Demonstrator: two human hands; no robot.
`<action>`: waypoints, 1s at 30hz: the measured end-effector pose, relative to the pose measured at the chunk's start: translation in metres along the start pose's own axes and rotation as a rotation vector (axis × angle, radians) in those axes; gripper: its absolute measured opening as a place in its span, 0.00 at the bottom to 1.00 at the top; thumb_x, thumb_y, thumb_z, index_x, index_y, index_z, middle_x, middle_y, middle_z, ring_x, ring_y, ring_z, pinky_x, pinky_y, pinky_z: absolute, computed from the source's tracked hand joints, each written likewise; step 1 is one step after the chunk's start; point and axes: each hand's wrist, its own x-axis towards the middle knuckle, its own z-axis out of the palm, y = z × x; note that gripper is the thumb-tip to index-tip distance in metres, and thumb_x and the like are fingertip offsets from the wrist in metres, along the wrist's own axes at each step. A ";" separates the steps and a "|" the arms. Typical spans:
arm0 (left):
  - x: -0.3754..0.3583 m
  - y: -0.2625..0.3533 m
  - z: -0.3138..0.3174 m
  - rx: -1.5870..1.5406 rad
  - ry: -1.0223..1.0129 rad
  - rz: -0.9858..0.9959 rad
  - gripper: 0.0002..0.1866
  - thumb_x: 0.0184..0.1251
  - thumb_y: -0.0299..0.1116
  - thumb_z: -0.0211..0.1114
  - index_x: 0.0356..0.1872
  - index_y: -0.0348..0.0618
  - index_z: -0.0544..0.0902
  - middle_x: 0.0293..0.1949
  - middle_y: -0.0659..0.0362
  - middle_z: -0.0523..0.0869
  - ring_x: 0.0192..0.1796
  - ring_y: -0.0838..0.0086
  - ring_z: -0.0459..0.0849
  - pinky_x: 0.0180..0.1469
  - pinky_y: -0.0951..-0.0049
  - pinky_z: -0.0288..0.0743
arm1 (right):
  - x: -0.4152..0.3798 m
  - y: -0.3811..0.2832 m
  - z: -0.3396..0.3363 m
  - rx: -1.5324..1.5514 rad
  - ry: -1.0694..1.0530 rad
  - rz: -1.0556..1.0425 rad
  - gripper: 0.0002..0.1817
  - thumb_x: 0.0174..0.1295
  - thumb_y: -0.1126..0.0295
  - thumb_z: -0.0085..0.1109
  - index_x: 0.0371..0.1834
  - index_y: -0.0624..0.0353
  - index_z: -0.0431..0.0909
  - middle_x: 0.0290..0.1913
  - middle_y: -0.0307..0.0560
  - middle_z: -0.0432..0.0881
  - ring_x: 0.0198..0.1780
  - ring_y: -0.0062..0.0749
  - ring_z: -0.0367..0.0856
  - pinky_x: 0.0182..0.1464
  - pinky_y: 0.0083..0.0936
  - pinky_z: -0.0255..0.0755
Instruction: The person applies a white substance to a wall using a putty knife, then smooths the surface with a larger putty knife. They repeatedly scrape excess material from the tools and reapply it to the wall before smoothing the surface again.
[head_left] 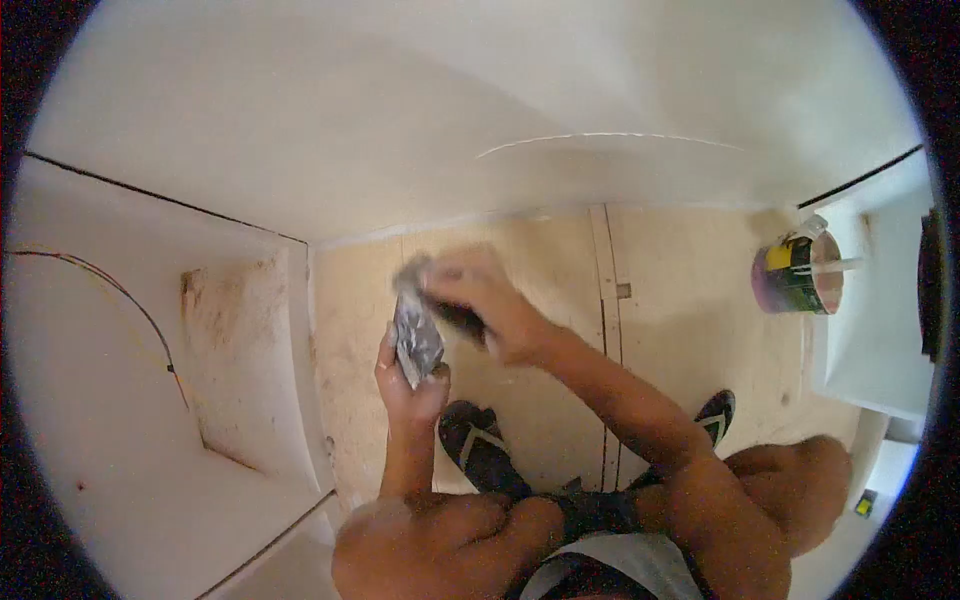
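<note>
My left hand (413, 385) grips a crinkled silver-grey packet (418, 342) from below, with the thumb along its left side. The packet stands roughly upright over the wooden floor. At its top end is my right hand (475, 290), blurred by motion, its fingers bent in close to the packet. A dark shape (460, 320) shows beneath the right palm; I cannot tell what it is. A grey blurred tip (410, 268) sticks out past the right fingers.
A paint bucket (772, 280) with a brush across its top stands at the right wall. Thin wires (120, 285) hang at the left by a stained panel (240, 330). A white wall (400, 120) rises ahead. My sandalled feet (480, 445) are on the wooden floor (540, 400).
</note>
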 end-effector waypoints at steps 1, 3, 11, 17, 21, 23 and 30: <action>0.007 -0.002 0.004 -0.016 -0.001 0.022 0.19 0.77 0.46 0.50 0.54 0.44 0.79 0.44 0.61 0.87 0.41 0.71 0.87 0.33 0.71 0.82 | -0.007 -0.010 0.001 0.028 -0.182 -0.107 0.32 0.52 0.78 0.57 0.65 0.54 0.70 0.62 0.55 0.70 0.65 0.55 0.65 0.68 0.45 0.61; 0.007 0.002 0.042 0.072 -0.001 0.060 0.18 0.76 0.43 0.53 0.54 0.41 0.78 0.45 0.57 0.86 0.43 0.69 0.86 0.43 0.68 0.82 | -0.027 -0.006 0.026 0.184 -0.118 -0.009 0.33 0.52 0.80 0.57 0.66 0.54 0.69 0.63 0.54 0.70 0.65 0.55 0.65 0.69 0.46 0.59; 0.009 0.010 0.058 0.655 -0.064 0.284 0.21 0.74 0.39 0.58 0.59 0.32 0.75 0.50 0.49 0.84 0.51 0.64 0.84 0.56 0.63 0.79 | -0.043 0.025 -0.020 0.342 0.469 0.613 0.24 0.64 0.77 0.55 0.64 0.59 0.69 0.56 0.52 0.76 0.60 0.48 0.74 0.67 0.41 0.65; 0.015 -0.004 0.131 1.547 -0.813 0.736 0.22 0.71 0.21 0.49 0.64 0.48 0.76 0.66 0.45 0.72 0.72 0.42 0.65 0.71 0.51 0.63 | -0.055 0.008 -0.050 1.611 0.653 0.925 0.12 0.60 0.70 0.59 0.47 0.59 0.77 0.39 0.45 0.82 0.38 0.35 0.80 0.42 0.32 0.74; 0.035 -0.021 0.127 1.744 -0.579 0.478 0.19 0.68 0.26 0.58 0.60 0.32 0.77 0.66 0.43 0.74 0.69 0.58 0.72 0.70 0.59 0.65 | -0.065 0.003 -0.093 1.699 0.608 0.842 0.12 0.57 0.70 0.61 0.44 0.59 0.78 0.35 0.46 0.82 0.35 0.33 0.80 0.37 0.30 0.72; 0.045 -0.026 0.127 2.011 -0.828 0.324 0.18 0.67 0.29 0.61 0.55 0.31 0.79 0.66 0.45 0.74 0.67 0.60 0.73 0.68 0.62 0.68 | -0.071 -0.004 -0.143 1.456 0.509 0.803 0.12 0.58 0.68 0.61 0.43 0.59 0.79 0.37 0.44 0.82 0.36 0.32 0.80 0.38 0.29 0.73; 0.021 -0.081 0.064 1.882 -0.761 0.355 0.30 0.59 0.06 0.47 0.55 0.48 0.84 0.62 0.46 0.76 0.67 0.52 0.74 0.70 0.60 0.67 | -0.159 0.082 -0.296 0.377 1.416 0.719 0.21 0.61 0.63 0.65 0.55 0.60 0.78 0.51 0.43 0.82 0.52 0.33 0.79 0.53 0.29 0.73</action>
